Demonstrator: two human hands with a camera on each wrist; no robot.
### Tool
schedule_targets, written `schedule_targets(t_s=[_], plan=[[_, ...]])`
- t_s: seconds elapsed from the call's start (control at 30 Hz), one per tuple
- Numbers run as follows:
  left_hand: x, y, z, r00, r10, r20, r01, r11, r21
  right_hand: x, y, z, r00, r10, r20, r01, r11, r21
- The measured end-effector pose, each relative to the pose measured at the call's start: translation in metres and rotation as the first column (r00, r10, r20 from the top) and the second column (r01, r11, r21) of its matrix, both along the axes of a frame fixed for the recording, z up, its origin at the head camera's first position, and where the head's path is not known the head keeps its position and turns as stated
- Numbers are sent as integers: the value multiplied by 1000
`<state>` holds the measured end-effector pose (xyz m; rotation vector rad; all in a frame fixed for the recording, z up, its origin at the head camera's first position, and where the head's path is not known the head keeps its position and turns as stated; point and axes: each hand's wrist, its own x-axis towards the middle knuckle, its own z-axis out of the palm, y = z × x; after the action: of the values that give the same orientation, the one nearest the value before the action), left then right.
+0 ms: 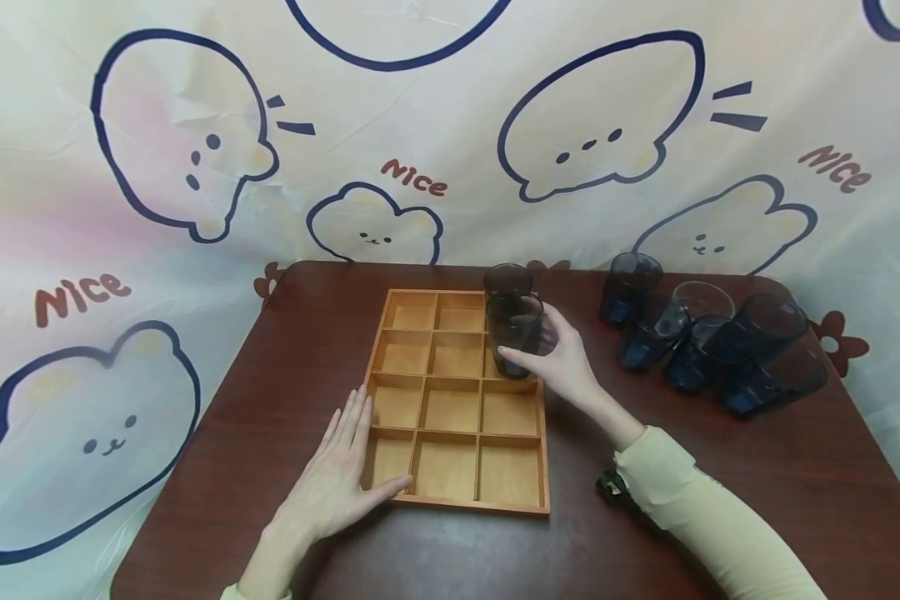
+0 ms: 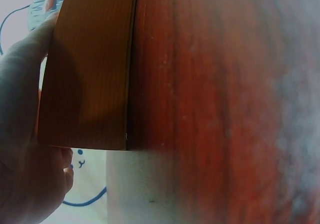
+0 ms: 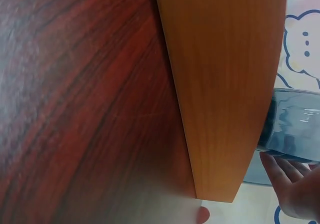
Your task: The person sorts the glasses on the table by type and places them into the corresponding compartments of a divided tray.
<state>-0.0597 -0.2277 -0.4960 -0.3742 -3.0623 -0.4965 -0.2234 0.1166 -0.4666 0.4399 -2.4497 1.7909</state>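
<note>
On the tabletop [image 1: 270, 375], the left hand [image 1: 330, 483] is laid with fingers straight and thumb spread along a rectangular, twelve-compartment wooden tray [image 1: 450, 471], set near the far edge's middle. A dark, see-through tumbler [image 1: 513, 321] is gripped at its right column, second compartment from the far edge, by the curled right hand [image 1: 566, 365]. Another dark, see-through tumbler [image 1: 507, 279] stands behind. Toward the far right corner, similar tumblers [image 1: 697, 358] are clustered.

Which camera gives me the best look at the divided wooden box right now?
The head view: it looks down on the divided wooden box, showing its compartments, though the left hand, right hand and two glasses hide parts. Both wrist views show only a stretch of plain outer wall, no compartments.
</note>
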Motion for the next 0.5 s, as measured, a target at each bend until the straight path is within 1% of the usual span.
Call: schedule_targets(t_s=[0.13,0.3,0.5], plan=[[-1,0,0,1000,-7,-3,7,1000,-2,-1,-1,-1,1000,0,-10,0,1000,0],[-1,0,0,1000,-12,-11,12,1000,1,-3,-3,-3,1000,9,-17,-9,1000,-26],[-1,0,-1,1000,-13,-10,13,1000,2,-5,-5,-8,1000,12,5,-12,999,-40]])
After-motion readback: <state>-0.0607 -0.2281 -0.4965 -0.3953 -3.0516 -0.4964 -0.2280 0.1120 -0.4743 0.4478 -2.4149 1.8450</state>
